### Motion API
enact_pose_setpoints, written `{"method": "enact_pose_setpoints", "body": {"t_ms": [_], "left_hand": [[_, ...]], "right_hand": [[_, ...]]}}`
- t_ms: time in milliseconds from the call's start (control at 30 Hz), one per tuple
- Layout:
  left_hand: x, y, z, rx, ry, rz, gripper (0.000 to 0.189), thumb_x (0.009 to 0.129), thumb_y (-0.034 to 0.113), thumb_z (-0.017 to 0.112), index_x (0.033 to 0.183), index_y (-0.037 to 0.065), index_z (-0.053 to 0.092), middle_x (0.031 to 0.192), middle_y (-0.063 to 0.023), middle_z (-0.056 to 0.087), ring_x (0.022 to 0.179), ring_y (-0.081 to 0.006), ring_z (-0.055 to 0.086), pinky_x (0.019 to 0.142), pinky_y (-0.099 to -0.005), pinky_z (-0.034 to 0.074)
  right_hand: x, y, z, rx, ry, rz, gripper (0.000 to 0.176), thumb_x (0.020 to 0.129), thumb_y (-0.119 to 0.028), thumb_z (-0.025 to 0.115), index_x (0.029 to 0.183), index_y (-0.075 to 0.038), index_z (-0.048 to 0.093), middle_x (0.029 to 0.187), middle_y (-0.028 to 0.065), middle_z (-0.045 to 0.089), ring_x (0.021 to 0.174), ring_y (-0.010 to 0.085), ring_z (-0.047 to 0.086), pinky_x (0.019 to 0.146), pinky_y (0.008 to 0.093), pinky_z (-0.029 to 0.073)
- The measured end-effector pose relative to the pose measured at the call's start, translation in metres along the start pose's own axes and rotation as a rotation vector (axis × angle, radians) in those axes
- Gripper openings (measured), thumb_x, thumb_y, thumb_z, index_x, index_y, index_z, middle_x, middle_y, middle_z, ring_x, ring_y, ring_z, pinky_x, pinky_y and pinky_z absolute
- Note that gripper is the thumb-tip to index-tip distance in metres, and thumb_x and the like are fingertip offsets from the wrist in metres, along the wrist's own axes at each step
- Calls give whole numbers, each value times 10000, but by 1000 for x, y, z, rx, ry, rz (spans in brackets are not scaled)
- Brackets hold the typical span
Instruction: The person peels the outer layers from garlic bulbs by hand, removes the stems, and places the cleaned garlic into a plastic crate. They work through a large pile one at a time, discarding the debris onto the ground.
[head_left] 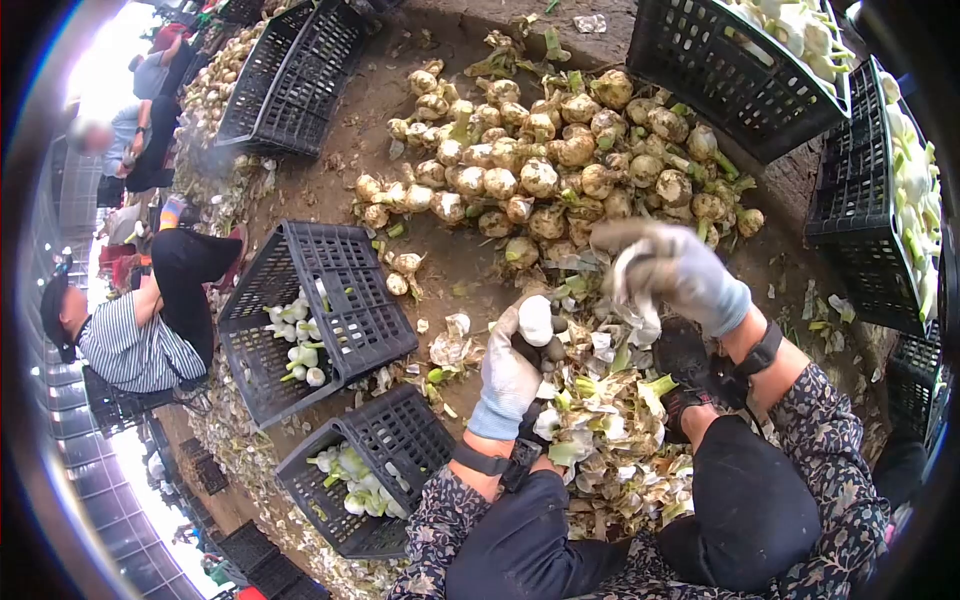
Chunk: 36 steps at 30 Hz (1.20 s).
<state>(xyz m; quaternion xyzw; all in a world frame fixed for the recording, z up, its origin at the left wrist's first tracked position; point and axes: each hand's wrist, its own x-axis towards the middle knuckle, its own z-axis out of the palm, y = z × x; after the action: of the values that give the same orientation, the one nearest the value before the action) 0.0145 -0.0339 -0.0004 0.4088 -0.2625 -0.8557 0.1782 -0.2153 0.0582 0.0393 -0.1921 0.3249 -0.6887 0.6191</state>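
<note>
A clean white garlic bulb (536, 320) sits in the closed fingers of my left hand (508, 380), which wears a pale glove with a blue cuff. To the right and a little higher, my right hand (672, 275), gloved the same way, is smeared by motion, with pale garlic skin by its fingers; I cannot tell whether it grips that skin. Beyond both hands lies a heap of unpeeled garlic bulbs (540, 178) with soiled skins. A pile of stripped garlic skins (620, 430) covers the ground between my legs.
Two tipped black crates, a nearer one (425, 440) and a farther one (365, 300), hold white bulbs on the left. Filled crates (700, 75) stand at right. A seated person (150, 330) in a striped shirt is at far left, with other people beyond.
</note>
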Motion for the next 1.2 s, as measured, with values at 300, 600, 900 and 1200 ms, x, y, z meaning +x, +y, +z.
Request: {"method": "enact_pose_setpoints", "body": {"t_ms": [300,600,900,1200], "left_hand": [[-42,133,-78,-527,0,739,552,925,475,480,1207,5,541,917,-127,668,728,-145,625,552,-242,494],[-11,64,-4,56,277,260,383,935,362,538,1163,57,576,909,-90,629,710,-131,609,536,-232,494],[8,-45,7,736,-118,559,700,782,138,756,1372,-4,408,1282,-125,518,1109,-207,555,947,-313,462],[-12,-25,22,532,-20,588,596,760,152,791,1270,-10,528,1160,-83,551,1030,-163,567,895,-277,459]], "right_hand": [[-32,51,-19,-1422,232,375,329,806,-340,637,1003,-77,650,955,170,658,935,326,641,790,402,512],[3,92,-94,-1716,486,362,465,785,-358,694,1128,-62,592,1065,158,651,956,369,612,799,431,492],[1,42,8,-333,227,429,197,871,-184,681,940,-5,634,769,18,656,614,51,571,536,198,455],[-1,50,26,-397,233,308,203,865,-213,699,878,-24,625,767,7,639,598,53,558,520,204,438]]}}
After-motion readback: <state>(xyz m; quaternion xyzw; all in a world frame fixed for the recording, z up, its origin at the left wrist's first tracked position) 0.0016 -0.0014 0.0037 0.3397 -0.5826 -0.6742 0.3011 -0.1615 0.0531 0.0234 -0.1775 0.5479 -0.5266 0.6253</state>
